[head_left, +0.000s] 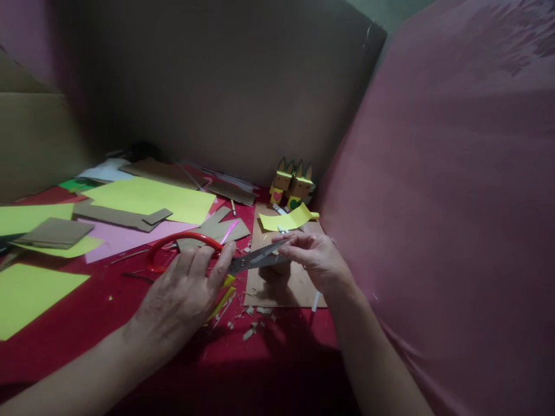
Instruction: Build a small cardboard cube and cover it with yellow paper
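Note:
My left hand (182, 289) grips the scissors (260, 257), whose red handles loop around its fingers. The blades point right and are slightly apart. Fingers pinched together, my right hand (321, 260) is at the blade tips; what it holds is too small and hidden to make out. Below the hands lies a cardboard sheet (299, 294), with a small brown block (275, 277) on it in shadow under the blades. A curled yellow paper strip (288, 218) rests just beyond my right hand.
Two small cardboard figures (299, 188) with pointed ears stand at the back. Yellow sheets (151, 196), a pink sheet (143, 234) and cardboard pieces (56, 233) cover the left of the red cloth. Paper scraps (249, 334) lie near the front. Walls enclose the back and right.

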`<control>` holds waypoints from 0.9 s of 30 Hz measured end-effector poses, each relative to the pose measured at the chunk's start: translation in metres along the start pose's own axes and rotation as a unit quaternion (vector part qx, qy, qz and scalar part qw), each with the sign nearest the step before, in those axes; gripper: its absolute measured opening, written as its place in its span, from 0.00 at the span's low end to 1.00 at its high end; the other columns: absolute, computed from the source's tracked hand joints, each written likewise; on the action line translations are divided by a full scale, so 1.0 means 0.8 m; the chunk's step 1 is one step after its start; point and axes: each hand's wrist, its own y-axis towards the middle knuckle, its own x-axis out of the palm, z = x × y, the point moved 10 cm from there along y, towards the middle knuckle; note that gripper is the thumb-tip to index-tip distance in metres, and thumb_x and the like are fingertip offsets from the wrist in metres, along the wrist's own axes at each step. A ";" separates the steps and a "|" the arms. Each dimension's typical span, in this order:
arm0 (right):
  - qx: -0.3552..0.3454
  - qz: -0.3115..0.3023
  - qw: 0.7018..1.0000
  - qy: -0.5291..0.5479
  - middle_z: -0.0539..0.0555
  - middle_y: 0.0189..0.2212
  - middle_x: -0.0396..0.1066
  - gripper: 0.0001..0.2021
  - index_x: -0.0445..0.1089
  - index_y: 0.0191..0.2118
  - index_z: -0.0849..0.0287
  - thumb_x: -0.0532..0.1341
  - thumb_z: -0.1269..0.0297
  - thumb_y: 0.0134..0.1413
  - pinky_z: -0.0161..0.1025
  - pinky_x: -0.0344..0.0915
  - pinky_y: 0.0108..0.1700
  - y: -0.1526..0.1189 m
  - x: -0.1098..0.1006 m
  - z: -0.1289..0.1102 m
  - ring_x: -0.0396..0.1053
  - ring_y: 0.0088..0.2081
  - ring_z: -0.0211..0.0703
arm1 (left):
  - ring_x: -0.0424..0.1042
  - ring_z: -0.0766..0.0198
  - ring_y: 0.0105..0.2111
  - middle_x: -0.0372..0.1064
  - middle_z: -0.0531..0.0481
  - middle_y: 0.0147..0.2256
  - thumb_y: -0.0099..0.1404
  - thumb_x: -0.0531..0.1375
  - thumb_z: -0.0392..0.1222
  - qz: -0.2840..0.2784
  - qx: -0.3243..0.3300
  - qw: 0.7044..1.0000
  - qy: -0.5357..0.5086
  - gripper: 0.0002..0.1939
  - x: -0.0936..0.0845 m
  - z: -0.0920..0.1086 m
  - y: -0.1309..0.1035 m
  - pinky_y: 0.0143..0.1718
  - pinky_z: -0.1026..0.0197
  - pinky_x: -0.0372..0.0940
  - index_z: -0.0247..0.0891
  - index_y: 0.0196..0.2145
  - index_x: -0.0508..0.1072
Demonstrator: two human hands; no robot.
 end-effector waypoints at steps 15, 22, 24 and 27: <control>-0.035 0.112 0.930 -0.349 0.56 0.27 0.72 0.17 0.69 0.18 0.54 0.67 0.54 0.52 0.49 0.64 0.39 -0.082 -0.095 0.006 0.68 0.32 0.49 | 0.72 0.56 0.28 0.72 0.46 0.33 0.67 0.55 0.47 -0.143 -0.258 0.842 -0.452 0.22 0.085 -0.091 0.006 0.28 0.55 0.68 0.38 0.56 0.70; -0.107 0.106 0.889 -0.432 0.70 0.61 0.68 0.37 0.64 0.66 0.61 0.71 0.61 0.50 0.65 0.58 0.64 -0.045 -0.048 0.011 0.63 0.63 0.71 | 0.69 0.61 0.23 0.68 0.52 0.29 0.51 0.68 0.53 -0.196 -0.355 0.680 -0.611 0.28 0.109 -0.054 0.062 0.23 0.59 0.64 0.37 0.46 0.68; -0.086 0.101 0.885 -0.447 0.71 0.62 0.67 0.44 0.59 0.68 0.61 0.73 0.63 0.47 0.66 0.60 0.64 -0.025 -0.037 0.024 0.62 0.64 0.72 | 0.69 0.62 0.22 0.68 0.54 0.26 0.48 0.72 0.52 -0.219 -0.374 0.643 -0.631 0.26 0.112 -0.043 0.072 0.23 0.61 0.64 0.38 0.40 0.67; -0.080 0.063 0.903 -0.416 0.70 0.59 0.70 0.37 0.63 0.65 0.62 0.71 0.64 0.48 0.62 0.65 0.61 -0.004 -0.024 0.037 0.67 0.61 0.68 | 0.66 0.64 0.20 0.65 0.56 0.20 0.46 0.74 0.51 -0.238 -0.374 0.622 -0.645 0.26 0.117 -0.033 0.082 0.21 0.63 0.60 0.40 0.34 0.65</control>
